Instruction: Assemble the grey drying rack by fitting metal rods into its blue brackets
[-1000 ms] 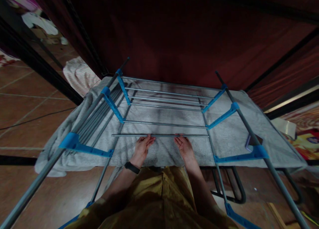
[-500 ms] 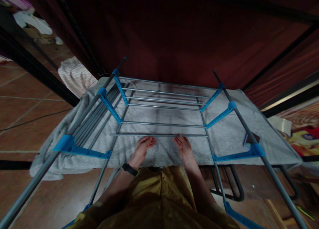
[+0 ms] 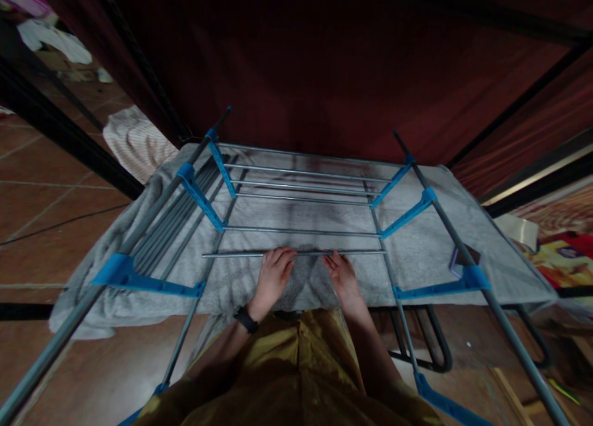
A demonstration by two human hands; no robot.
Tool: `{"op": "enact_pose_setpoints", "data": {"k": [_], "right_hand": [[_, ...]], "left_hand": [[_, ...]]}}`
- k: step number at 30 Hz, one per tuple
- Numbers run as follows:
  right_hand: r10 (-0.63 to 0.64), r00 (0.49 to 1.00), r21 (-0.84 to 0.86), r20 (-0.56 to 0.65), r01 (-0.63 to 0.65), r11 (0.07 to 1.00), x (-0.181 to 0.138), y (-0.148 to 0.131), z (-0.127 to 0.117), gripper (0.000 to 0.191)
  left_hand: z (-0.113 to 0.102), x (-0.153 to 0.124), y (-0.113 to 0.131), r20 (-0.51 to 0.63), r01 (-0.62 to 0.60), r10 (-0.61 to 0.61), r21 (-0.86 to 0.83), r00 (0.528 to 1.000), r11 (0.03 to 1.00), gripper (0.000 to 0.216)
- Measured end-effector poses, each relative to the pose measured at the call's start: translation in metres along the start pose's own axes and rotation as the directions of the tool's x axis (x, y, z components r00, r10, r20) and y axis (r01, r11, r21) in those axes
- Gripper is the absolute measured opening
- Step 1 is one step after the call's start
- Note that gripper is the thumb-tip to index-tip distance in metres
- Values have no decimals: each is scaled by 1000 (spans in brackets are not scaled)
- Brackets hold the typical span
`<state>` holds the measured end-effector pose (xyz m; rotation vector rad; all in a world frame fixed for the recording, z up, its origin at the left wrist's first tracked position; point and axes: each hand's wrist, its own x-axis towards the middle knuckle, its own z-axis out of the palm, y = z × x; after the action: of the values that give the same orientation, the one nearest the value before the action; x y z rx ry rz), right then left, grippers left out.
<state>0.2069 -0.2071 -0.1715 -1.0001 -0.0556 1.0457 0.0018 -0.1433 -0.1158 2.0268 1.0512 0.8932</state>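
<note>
A grey metal drying rack [image 3: 301,231] with blue plastic joints [image 3: 199,194] stands in front of me. A grey towel [image 3: 417,247] lies spread flat under its rods. My left hand [image 3: 273,273], with a black band on the wrist, has its fingers curled down into the towel just below the nearest rod [image 3: 231,254]. My right hand [image 3: 343,276] lies on the towel beside it, fingers stretched toward the same rod. Between the two hands the towel is bunched into a raised fold [image 3: 306,278].
A dark red cloth [image 3: 324,74] hangs behind the rack. A striped pale cloth [image 3: 134,142] lies on the tiled floor [image 3: 55,222] at left. A small dark flat object [image 3: 459,259] rests on the towel by the right rail. Colourful items [image 3: 565,253] sit at far right.
My left hand has slid right toward the right hand and its fingers have curled. The towel between the hands has bunched up. The right hand has hardly moved.
</note>
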Motion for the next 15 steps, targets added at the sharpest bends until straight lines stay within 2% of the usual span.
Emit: {"op": "enact_pose_setpoints", "data": {"k": [3,7,15], "right_hand": [[0,1000,13,7,0,1000,-1,-1,1,17],[-13,1000,14,26,13,1000,-3,-1,1,19],[-8,1000,26,29,7,1000,-1,-3,2,17]], "left_hand": [[-2,0,-7,55,-122,112,220,992,968,34],[-1,2,-20,92,-176,153,372,984,911,38],[-7,6,-34,119,-175,142,340,983,924,32]]}}
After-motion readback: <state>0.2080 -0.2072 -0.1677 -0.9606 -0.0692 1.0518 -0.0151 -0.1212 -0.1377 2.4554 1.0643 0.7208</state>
